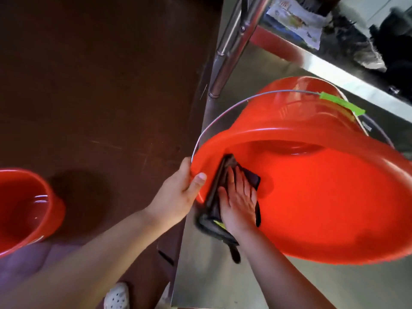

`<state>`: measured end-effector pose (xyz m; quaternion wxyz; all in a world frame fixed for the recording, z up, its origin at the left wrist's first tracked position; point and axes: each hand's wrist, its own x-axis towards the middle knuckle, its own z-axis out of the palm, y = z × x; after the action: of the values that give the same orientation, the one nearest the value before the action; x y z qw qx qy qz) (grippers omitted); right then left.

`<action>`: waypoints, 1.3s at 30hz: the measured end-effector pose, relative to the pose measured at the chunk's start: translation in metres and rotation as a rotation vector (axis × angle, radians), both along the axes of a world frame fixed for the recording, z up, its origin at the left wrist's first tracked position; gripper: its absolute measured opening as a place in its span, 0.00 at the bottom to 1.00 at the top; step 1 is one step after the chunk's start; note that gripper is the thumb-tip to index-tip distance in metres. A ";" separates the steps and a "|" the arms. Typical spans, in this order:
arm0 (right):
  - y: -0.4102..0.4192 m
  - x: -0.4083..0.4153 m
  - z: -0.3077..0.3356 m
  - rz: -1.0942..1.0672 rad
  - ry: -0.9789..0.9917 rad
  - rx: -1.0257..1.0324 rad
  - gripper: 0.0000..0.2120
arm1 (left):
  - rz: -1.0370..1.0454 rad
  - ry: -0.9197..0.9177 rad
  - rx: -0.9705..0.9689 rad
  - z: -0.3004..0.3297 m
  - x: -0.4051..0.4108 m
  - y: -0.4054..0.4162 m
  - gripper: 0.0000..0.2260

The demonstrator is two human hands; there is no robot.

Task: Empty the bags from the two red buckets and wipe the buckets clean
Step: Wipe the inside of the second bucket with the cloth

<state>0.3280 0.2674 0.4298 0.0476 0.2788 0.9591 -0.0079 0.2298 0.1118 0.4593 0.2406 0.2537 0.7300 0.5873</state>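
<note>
A large red bucket (312, 197) lay tipped on its side on a steel table (223, 275), mouth toward the person, whose left hand (178, 195) gripped its near-left rim while the right hand (239, 197), fingers flat, pressed a dark cloth (214, 210) against the inside wall. Its wire handle (223, 117) carried a strip of green tape (341, 103), with a steel post (229, 47) to the far left and a printed packet (296, 21), its writing too blurred to read, beyond. A second red bucket (24, 208) stood upright on the brown floor (100, 74) at the left, near a white perforated shoe (117, 296).
</note>
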 end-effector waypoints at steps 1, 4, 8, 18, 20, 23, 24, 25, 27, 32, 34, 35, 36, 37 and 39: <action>0.009 -0.008 -0.003 -0.018 -0.014 0.009 0.29 | -0.008 0.008 -0.001 0.001 0.000 0.001 0.11; 0.040 -0.034 -0.009 -0.088 -0.050 0.018 0.28 | -0.005 -0.044 0.009 -0.005 -0.001 0.002 0.10; 0.081 -0.066 -0.015 -0.173 -0.001 0.010 0.27 | -0.014 -0.069 0.001 -0.019 -0.002 0.001 0.18; 0.111 -0.088 -0.017 -0.217 -0.015 -0.004 0.27 | 0.135 -0.125 -0.076 -0.050 0.028 0.013 0.11; 0.090 -0.076 -0.014 -0.221 0.021 -0.010 0.27 | 0.186 -0.102 -0.104 -0.049 0.030 0.016 0.10; 0.039 -0.042 -0.014 -0.160 0.075 0.006 0.28 | 0.194 -0.068 -0.120 -0.044 0.031 0.017 0.11; 0.021 -0.029 -0.014 -0.132 0.082 -0.008 0.29 | 0.197 -0.067 -0.143 -0.042 0.032 0.017 0.12; 0.005 -0.015 -0.011 -0.111 0.086 -0.020 0.31 | 0.196 -0.071 -0.161 -0.036 0.032 0.017 0.12; -0.016 0.007 -0.009 -0.066 0.081 -0.006 0.31 | 0.189 -0.113 -0.191 -0.028 0.033 0.017 0.12; -0.017 0.020 -0.006 -0.021 0.068 -0.026 0.31 | 0.130 0.032 -0.336 -0.011 0.033 0.015 0.11; -0.003 0.010 -0.006 -0.021 0.043 -0.014 0.32 | 0.145 0.120 -0.387 -0.003 0.028 0.014 0.10; 0.006 0.004 -0.008 -0.023 0.029 -0.009 0.33 | 0.151 0.150 -0.400 0.002 0.024 0.014 0.10; 0.016 -0.002 -0.009 -0.028 0.019 -0.010 0.34 | 0.153 0.175 -0.406 0.006 0.022 0.014 0.10; 0.027 -0.009 -0.010 -0.036 0.016 -0.015 0.34 | 0.156 0.202 -0.407 0.009 0.019 0.014 0.10; 0.051 -0.024 -0.011 -0.045 0.015 -0.002 0.34 | 0.170 0.252 -0.401 0.016 0.014 0.012 0.09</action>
<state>0.3043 0.3189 0.4191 0.0407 0.3000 0.9530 -0.0122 0.2434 0.1234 0.4756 0.1430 0.2099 0.8748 0.4126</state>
